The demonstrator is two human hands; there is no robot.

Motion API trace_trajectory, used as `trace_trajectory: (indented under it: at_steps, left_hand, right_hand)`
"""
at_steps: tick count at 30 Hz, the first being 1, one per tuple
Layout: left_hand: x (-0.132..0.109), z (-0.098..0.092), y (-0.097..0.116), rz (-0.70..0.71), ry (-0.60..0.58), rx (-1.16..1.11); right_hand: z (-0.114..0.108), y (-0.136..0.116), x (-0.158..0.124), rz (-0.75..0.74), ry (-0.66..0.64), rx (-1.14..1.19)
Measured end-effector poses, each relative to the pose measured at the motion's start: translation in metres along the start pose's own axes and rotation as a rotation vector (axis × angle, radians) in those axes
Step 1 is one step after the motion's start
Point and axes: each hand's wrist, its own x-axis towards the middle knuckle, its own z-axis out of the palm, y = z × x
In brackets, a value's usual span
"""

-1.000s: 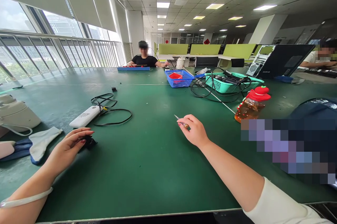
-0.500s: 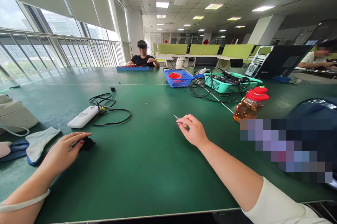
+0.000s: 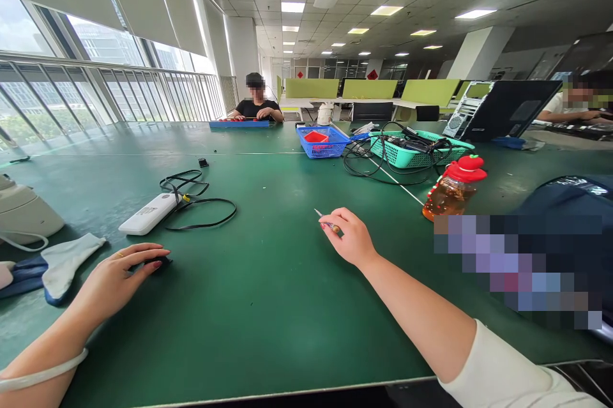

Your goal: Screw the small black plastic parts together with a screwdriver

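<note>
My left hand (image 3: 125, 272) rests low over the table at the left. Its thumb and fingers close on a small dark thing (image 3: 164, 261), mostly hidden under them; its kind I cannot make out. My right hand (image 3: 352, 237) is raised near the middle, its fingers pinching a slim pointed tool (image 3: 330, 226). The tool's thin tip points up and to the left, and a brownish rounded end shows by the fingers. Beyond my left hand lies a white power bank (image 3: 148, 215) beside a looped black cable (image 3: 211, 225).
The green table (image 3: 268, 318) extends forward. A blue basket (image 3: 323, 146), a teal basket (image 3: 402, 158) of cables and a red-lidded bottle (image 3: 453, 194) stand right of centre. A dark bag (image 3: 569, 204) lies right, a cloth (image 3: 67, 264) left. A person (image 3: 258, 105) sits at the far end.
My left fingers have lowered and closed further over the dark thing, so less of it shows. My right hand keeps its hold on the tool. The far person's hand has come down.
</note>
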Motion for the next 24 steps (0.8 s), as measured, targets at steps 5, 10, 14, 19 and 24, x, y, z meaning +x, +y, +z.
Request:
trace_trajectory:
  at_steps: [5, 10, 14, 19, 24]
  left_hand:
    - [0.000, 0.000, 0.001, -0.041, 0.048, -0.056]
    - [0.000, -0.001, 0.002, -0.046, 0.047, -0.093]
    - [0.000, -0.006, 0.007, -0.135, 0.007, -0.058]
    - [0.000, -0.007, 0.003, -0.172, -0.013, -0.052]
    - [0.002, 0.000, -0.008, -0.098, -0.043, -0.123]
  right_hand:
    - [0.000, 0.000, 0.000, 0.001, 0.006, 0.008]
    - [0.000, -0.001, 0.000, 0.006, 0.002, 0.006]
    - [0.000, -0.001, 0.001, -0.004, 0.005, 0.014]
    - [0.000, -0.001, 0.000, -0.007, 0.005, 0.022]
    - [0.000, 0.000, 0.000, -0.012, 0.004, 0.022]
